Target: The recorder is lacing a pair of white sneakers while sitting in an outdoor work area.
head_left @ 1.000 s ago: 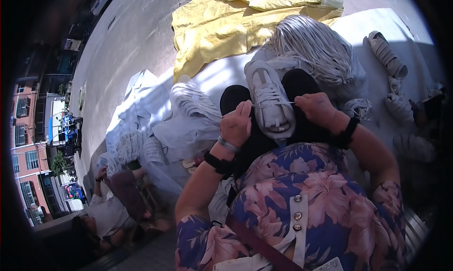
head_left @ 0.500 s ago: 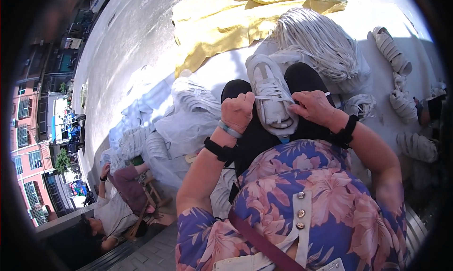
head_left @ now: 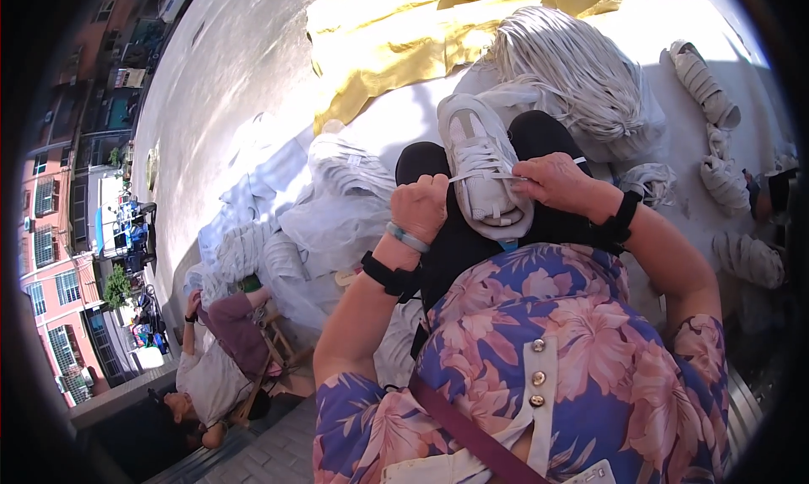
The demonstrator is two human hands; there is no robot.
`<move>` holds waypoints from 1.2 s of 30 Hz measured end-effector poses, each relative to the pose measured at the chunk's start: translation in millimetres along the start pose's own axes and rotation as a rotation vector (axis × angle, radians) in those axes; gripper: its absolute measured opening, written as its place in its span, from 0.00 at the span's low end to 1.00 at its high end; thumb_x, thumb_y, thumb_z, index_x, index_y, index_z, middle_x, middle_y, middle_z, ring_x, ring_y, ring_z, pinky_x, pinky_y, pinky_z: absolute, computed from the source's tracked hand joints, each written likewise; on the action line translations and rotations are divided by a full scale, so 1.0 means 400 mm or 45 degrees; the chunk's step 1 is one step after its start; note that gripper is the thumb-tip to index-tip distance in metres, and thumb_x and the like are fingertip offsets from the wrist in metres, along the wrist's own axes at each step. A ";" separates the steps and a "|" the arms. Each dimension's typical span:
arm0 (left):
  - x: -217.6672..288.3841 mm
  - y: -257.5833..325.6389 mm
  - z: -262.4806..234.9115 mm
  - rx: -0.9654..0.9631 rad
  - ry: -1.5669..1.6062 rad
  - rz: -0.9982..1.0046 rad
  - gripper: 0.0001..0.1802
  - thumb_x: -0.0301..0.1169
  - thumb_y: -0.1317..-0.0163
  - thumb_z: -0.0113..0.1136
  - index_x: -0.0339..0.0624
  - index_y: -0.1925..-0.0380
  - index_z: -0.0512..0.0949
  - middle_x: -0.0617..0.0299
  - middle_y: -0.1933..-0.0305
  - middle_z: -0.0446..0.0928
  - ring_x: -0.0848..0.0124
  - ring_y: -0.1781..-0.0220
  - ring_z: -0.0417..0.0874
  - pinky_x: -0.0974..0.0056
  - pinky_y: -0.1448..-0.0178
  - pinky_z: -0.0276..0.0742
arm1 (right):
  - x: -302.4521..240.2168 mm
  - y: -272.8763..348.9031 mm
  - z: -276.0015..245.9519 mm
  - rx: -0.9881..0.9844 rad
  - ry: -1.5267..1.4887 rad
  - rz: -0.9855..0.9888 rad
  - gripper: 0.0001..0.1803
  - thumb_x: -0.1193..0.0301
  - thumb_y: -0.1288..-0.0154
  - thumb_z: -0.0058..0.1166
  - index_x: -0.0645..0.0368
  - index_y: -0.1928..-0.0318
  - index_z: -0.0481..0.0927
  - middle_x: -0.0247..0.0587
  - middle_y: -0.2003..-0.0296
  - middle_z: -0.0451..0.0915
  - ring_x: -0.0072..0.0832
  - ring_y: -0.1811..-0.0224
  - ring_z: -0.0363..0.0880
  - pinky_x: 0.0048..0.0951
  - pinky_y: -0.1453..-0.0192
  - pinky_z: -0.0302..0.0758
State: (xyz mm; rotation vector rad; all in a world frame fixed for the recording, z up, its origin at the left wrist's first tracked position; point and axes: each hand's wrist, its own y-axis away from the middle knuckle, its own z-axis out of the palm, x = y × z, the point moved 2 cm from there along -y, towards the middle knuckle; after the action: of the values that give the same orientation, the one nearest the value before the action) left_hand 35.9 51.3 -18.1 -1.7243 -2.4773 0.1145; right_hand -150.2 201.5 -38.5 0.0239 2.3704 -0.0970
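Note:
A white sneaker (head_left: 482,147) rests between my knees, its toe pointing away and its opening toward me. White lace (head_left: 484,177) runs across its tongue, pulled sideways between my hands. To the left of the shoe, my left hand (head_left: 419,206) is closed in a fist round one lace end. On the other side, my right hand (head_left: 556,180) pinches the lace close to the eyelets, and a loose white end shows beyond its knuckles. The lower eyelet rows are threaded with crossing lace.
A big bundle of white laces (head_left: 581,71) lies beyond my right knee. Yellow sheeting (head_left: 379,45) spreads at the far side. Wrapped white bundles (head_left: 708,83) lie to the right, white shoes and plastic bags (head_left: 337,214) to the left. Another person (head_left: 211,357) sits at the lower left.
My right hand has moved slightly left, closer to the shoe's middle, along the lace. The left hand has shifted a little down and left. The shoe stays between my knees.

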 end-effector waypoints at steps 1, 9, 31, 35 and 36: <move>0.003 0.014 0.002 -0.004 -0.002 -0.002 0.06 0.30 0.45 0.53 0.47 0.79 0.69 0.59 0.80 0.71 0.55 0.80 0.76 0.56 0.80 0.70 | 0.008 0.004 -0.006 -0.001 -0.005 -0.001 0.11 0.62 0.43 0.49 0.56 0.70 0.72 0.45 0.76 0.76 0.45 0.69 0.76 0.44 0.67 0.70; -0.051 0.057 0.007 0.025 0.055 -0.136 0.04 0.28 0.46 0.50 0.45 0.78 0.68 0.57 0.79 0.73 0.54 0.79 0.78 0.54 0.78 0.72 | 0.055 0.032 -0.056 0.180 0.257 -0.048 0.02 0.73 0.45 0.46 0.55 0.72 0.72 0.39 0.78 0.74 0.41 0.72 0.76 0.38 0.71 0.71; -0.602 0.524 -0.107 -0.151 0.794 -1.622 0.14 0.39 0.42 0.50 0.38 0.75 0.75 0.62 0.83 0.74 0.73 0.84 0.77 0.69 0.82 0.70 | 0.575 0.597 -0.456 0.888 0.027 1.153 0.13 0.63 0.33 0.44 0.56 0.69 0.76 0.30 0.85 0.69 0.18 0.86 0.64 0.20 0.83 0.61; -0.336 0.334 -0.051 -0.763 1.232 -1.512 0.19 0.45 0.40 0.51 0.41 0.80 0.75 0.63 0.87 0.72 0.75 0.91 0.72 0.73 0.88 0.66 | 0.284 0.342 -0.184 0.440 -0.934 1.285 0.13 0.62 0.36 0.45 0.57 0.73 0.72 0.29 0.88 0.66 0.16 0.92 0.58 0.19 0.88 0.58; -0.275 0.299 -0.037 -0.858 1.371 -1.390 0.20 0.45 0.40 0.51 0.41 0.81 0.75 0.64 0.87 0.72 0.77 0.91 0.72 0.74 0.87 0.66 | 0.200 0.281 -0.145 0.309 -1.183 1.218 0.12 0.63 0.36 0.45 0.56 0.73 0.72 0.29 0.87 0.67 0.15 0.92 0.58 0.18 0.87 0.60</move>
State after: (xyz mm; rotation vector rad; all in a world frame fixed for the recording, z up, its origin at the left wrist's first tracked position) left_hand 186.9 -10.4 -25.1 -0.0570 -2.1627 -1.3967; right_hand -243.0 317.0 -59.7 0.9848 1.2265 0.0632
